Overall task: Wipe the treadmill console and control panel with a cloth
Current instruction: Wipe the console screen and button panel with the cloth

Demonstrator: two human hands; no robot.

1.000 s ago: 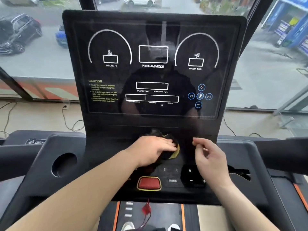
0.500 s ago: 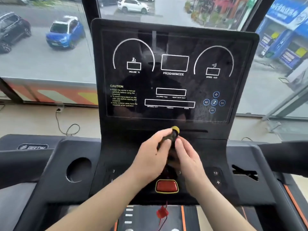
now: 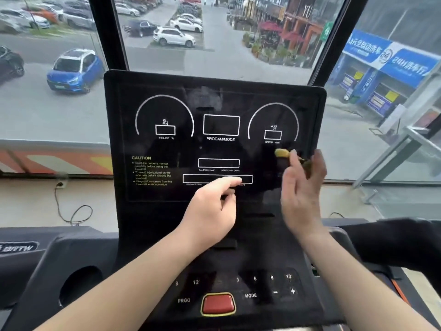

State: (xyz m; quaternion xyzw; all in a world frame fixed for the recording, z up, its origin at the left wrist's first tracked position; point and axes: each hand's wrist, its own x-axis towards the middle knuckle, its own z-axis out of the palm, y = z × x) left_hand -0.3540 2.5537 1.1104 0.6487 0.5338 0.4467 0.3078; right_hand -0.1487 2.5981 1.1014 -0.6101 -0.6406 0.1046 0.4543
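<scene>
Right hand (image 3: 301, 194) is grasping the cloth (image 3: 282, 153) between thumb and fingertips, with the palm facing left and the fingers pointing up. This hand is motion-blurred, so finer finger detail is not resolving. The cloth is dark with a yellow edge and is bunching at the top of the hand. It is sitting in front of the right part of the console (image 3: 219, 96) screen, just below the SPEED dial; whether it is touching the glass cannot be told. Left hand (image 3: 210, 211) is hanging released before the lower middle of the screen. Its index finger is stretching right across the long bottom readout box, the other fingers are curling loosely beneath, and nothing is showing in its grip. The two hands are staying apart, left hand lower and to the left. The panel (image 3: 214, 266) is sloping toward the near side below the console, showing number keys, PROG, MODE, minus and plus. A red button (image 3: 217, 304) with a yellow rim is sitting at its near middle. Both forearms are passing above the panel. A cup hole (image 3: 78, 285) is showing at near left. Through the window (image 3: 262, 58) behind the console, a blue car (image 3: 74, 70) is standing at far left. A cable (image 3: 74, 213) is lying on the floor below the glass.
</scene>
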